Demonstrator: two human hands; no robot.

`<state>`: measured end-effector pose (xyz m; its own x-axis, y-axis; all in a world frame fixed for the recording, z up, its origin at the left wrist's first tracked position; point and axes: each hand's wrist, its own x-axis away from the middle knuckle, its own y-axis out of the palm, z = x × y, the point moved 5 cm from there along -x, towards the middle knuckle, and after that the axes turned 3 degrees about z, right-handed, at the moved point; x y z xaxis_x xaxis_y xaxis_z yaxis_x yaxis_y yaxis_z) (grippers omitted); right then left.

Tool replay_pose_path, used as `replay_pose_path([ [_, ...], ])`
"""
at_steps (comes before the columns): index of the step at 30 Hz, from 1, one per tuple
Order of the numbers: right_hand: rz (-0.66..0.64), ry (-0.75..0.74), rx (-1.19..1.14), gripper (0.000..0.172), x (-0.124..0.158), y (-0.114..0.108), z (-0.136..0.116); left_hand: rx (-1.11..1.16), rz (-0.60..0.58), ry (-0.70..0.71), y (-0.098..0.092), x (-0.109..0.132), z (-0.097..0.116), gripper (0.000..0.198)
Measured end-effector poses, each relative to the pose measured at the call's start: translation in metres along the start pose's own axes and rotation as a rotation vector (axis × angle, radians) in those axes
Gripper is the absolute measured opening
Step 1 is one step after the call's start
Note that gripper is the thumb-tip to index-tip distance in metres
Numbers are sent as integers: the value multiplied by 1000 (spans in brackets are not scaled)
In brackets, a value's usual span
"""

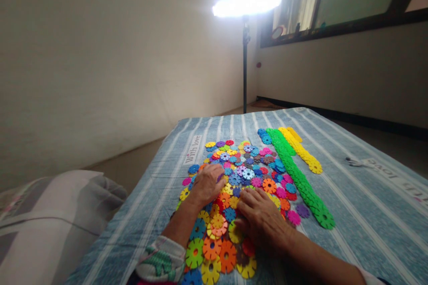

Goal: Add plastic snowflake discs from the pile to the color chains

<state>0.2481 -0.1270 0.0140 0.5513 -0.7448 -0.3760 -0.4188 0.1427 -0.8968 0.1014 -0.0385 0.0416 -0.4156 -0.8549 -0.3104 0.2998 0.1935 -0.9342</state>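
Observation:
A pile of flat, colourful plastic snowflake discs [234,173] is spread over a blue striped bedsheet [351,205]. My left hand [207,183] rests on the left part of the pile with its fingers curled down onto the discs; whether it grips one is hidden. My right hand [262,218] lies palm down on the discs nearer to me, fingers stretched flat and pointing left. To the right of the pile runs a long green chain of joined discs [301,182], and beyond it a shorter yellow chain [302,151].
A lamp stand [245,67] with a bright light bar stands past the far end of the bed by the wall. A grey and white pillow or cloth [56,218] lies at the left. A window sill with small items is at the upper right.

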Motion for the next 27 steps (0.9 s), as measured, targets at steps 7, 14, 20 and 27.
replay_pose_path([
  [7, 8, 29, 31, 19, -1, -4, 3, -59, -12, -28, 2, 1, -2, 13],
  [14, 22, 56, 32, 24, 0, -4, 4, -96, 25, -51, 2, 2, -4, 12],
  [20, 20, 58, 46, 24, 1, -3, 5, -72, 28, -59, 3, 2, -8, 20],
  [27, 4, 57, 52, 27, 1, -1, 5, -62, -17, -29, 0, 0, -6, 22],
])
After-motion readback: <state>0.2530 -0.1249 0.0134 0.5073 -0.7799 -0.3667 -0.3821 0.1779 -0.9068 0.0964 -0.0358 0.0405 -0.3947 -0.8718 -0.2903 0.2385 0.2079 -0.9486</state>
